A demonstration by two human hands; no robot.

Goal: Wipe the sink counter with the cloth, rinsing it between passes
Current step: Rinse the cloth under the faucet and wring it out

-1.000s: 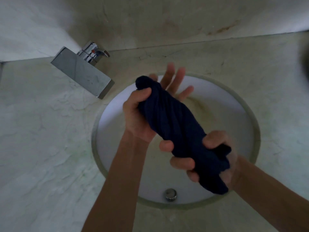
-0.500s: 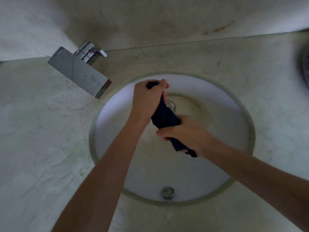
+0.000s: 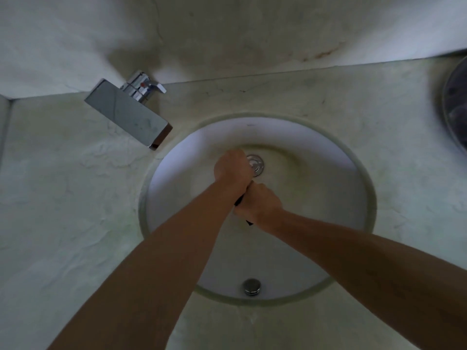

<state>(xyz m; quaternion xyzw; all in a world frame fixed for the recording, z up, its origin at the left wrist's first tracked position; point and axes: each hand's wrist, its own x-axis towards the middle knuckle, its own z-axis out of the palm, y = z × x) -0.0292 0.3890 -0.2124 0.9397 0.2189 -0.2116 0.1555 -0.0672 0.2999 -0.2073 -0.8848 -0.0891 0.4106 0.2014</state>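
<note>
Both my hands are low inside the round white sink basin (image 3: 316, 152), close together over its middle. My left hand (image 3: 232, 169) and my right hand (image 3: 260, 204) grip a dark blue cloth (image 3: 238, 200) squeezed tight between them. Only thin dark slivers of the cloth show, one between the fists and one below the right hand; the rest is hidden in the fists. The metal drain (image 3: 256, 164) lies just right of my left hand. The pale marble counter (image 3: 70, 203) surrounds the basin.
A square chrome faucet spout (image 3: 129, 114) with its lever handle (image 3: 146, 85) juts over the basin's upper left rim. A chrome overflow cap (image 3: 251, 286) sits on the near basin wall. A dark round object (image 3: 454, 104) stands at the right edge. The marble wall rises behind.
My hands have dropped deeper into the basin and closed together. The cloth, earlier a long twisted roll held high, is now squeezed almost out of sight in both fists.
</note>
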